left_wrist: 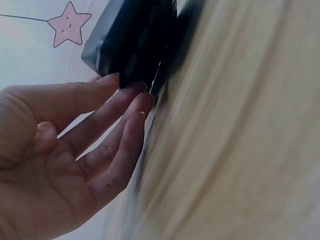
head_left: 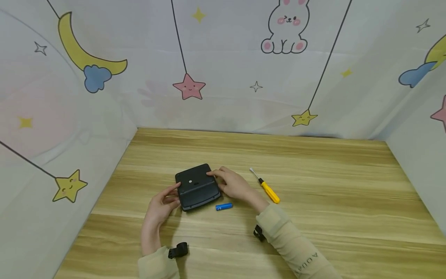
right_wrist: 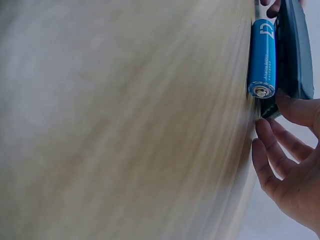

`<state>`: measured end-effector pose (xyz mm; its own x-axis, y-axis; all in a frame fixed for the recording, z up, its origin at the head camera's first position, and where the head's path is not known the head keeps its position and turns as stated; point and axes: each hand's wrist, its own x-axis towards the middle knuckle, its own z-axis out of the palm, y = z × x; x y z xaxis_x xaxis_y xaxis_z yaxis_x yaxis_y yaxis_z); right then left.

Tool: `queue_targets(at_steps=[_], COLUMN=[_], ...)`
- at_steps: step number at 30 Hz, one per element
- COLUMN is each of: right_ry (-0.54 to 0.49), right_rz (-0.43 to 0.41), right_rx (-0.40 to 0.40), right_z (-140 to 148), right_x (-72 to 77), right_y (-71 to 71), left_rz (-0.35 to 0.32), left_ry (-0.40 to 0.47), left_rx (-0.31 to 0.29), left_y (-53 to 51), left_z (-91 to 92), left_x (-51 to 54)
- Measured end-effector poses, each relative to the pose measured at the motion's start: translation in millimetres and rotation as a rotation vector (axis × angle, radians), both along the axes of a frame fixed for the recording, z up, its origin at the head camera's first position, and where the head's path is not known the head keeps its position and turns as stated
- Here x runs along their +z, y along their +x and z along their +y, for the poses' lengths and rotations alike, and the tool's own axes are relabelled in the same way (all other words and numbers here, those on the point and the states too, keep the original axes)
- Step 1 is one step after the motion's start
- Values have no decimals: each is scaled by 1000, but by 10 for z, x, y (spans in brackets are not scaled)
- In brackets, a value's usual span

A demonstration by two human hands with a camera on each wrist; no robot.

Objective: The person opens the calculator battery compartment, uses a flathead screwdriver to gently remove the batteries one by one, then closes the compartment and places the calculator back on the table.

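A black calculator [head_left: 196, 186] lies back side up, its flat rear and a raised slanted section facing the head camera. A small pale round spot shows near its middle. My left hand [head_left: 161, 207] holds its left edge, thumb on top and fingertips below, as the left wrist view shows. At the opposite edge my right hand [head_left: 232, 183] grips it between thumb and fingers. Beside its near right corner a blue cylindrical battery [head_left: 224, 206] lies on the table; in the right wrist view the battery [right_wrist: 262, 59] shows its metal tip and white print.
A screwdriver [head_left: 268, 190] with a yellow handle lies right of my right hand. Underneath everything is a wood-grain table [head_left: 331, 217]. Printed cloth walls [head_left: 237, 108] close off the back and both sides. Black straps [head_left: 178, 250] hang at both sleeve cuffs.
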<state>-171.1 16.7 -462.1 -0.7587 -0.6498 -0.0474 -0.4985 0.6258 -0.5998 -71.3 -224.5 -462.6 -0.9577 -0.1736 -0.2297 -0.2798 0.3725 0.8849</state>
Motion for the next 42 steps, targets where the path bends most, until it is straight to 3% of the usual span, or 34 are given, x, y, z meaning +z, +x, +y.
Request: queue_targets(at_steps=[13,28,42], right_ry=[-60,-202,-303], right_rz=[0,-2,43], right_rx=[3,-20,-31], right_z=[27,28,51], right_x=[-29,8,55], right_y=[15,26,21], left_rz=[35,70,229], left_ry=[-6,12,8], left_rx=[36,80,90], left_y=[6,-13,-5], left_z=[0,11,0], left_x=[3,32,27])
